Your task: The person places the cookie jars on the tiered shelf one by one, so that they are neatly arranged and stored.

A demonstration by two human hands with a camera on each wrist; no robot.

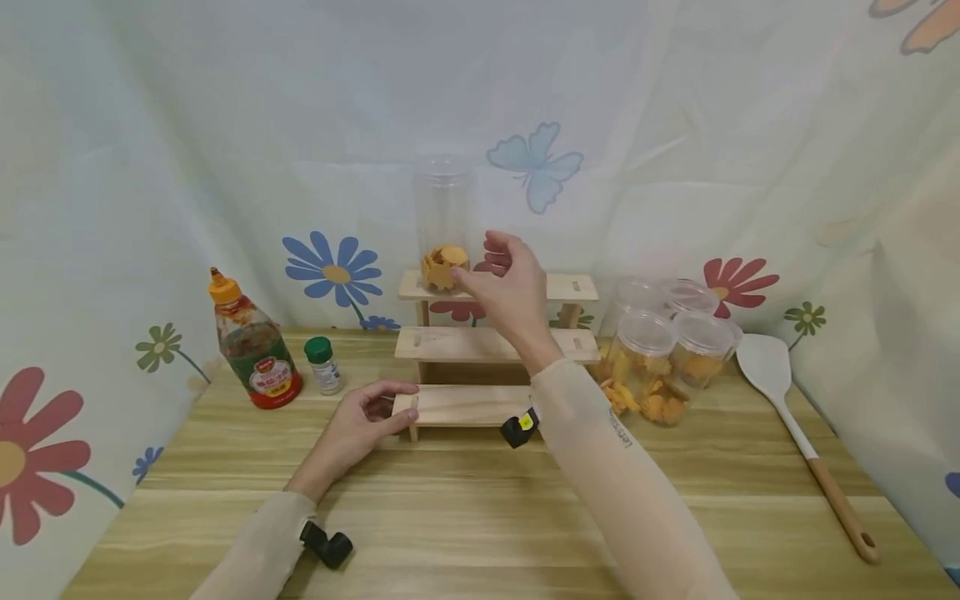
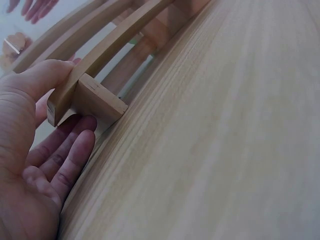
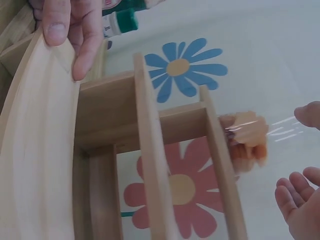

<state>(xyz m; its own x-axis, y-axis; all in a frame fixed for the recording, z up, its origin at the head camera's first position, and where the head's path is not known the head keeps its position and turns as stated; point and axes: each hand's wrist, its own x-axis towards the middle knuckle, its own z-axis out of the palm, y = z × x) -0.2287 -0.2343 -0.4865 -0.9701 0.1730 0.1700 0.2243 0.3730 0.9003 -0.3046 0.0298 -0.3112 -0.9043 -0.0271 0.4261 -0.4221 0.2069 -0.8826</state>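
Observation:
A three-tier wooden step rack (image 1: 480,406) stands on the table. At the left end of its lowest step, my left hand (image 1: 352,429) grips the board; the left wrist view has the thumb over the board (image 2: 107,47) and the fingers curled beneath its end. One tall clear jar (image 1: 442,208), with orange chips at its bottom, stands upright on the top step, toward the left. My right hand (image 1: 513,287) is just right of that jar, thumb and fingers spread apart. In the right wrist view, a gap shows between these fingers (image 3: 292,200) and the chips (image 3: 247,137).
Several lidded clear jars (image 1: 645,358) with orange chips cluster right of the rack. Beyond them lies a white spatula (image 1: 772,375) with a wooden handle. To the left stand a red sauce bottle (image 1: 258,354) and a green-capped shaker (image 1: 324,367). A flowered curtain (image 1: 360,100) hangs behind.

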